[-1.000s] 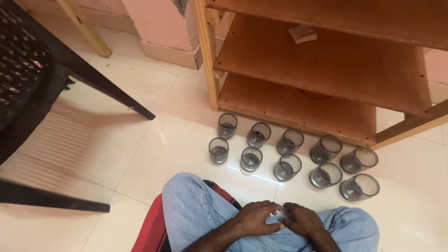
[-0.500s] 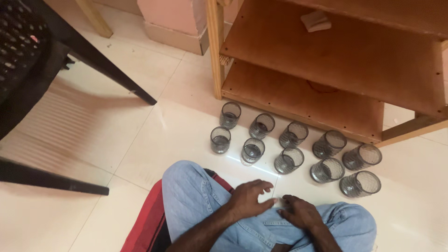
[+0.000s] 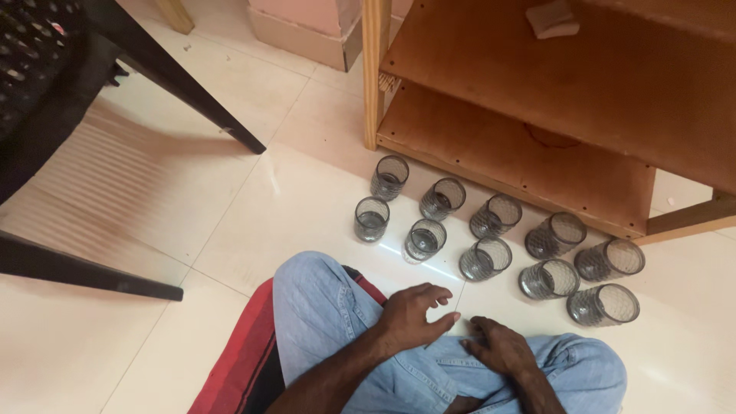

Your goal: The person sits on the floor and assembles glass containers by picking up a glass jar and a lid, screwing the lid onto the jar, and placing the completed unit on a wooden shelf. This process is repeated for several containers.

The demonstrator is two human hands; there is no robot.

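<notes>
Left hand point(image 3: 410, 314) lifted off the jeans point(image 3: 322, 322), fingers spread and loosely curled, holding nothing, hovering over the lap just short of the floor tiles point(image 3: 253, 222); 1 s ago lay flat on the lap touching the other hand, now parted from it. Right hand point(image 3: 500, 349) resting palm-down on the right thigh, fingers relaxed, empty, barely shifted vs earlier frames. Nearest glass point(image 3: 424, 240) in the front row just ahead of the left fingertips, not touched. Ten grey textured glasses in two rows of five on the tiles: front row from the leftmost glass point(image 3: 372, 219) across to the rightmost glass point(image 3: 603, 304), back row point(image 3: 494, 215) close against the foot of the wooden shelf unit point(image 3: 537, 100). All upright, mouths open, some near-touching neighbours. Whole scene sitting lower & more to the right than 1 s ago, i.e. head tilted, glasses themselves in same arrangement. Small pale object point(image 3: 553, 19) on the upper shelf board. Red cloth point(image 3: 245, 360) under the left leg. Black chair point(image 3: 84, 92) at left, legs on the tiles, well apart from the glasses
</notes>
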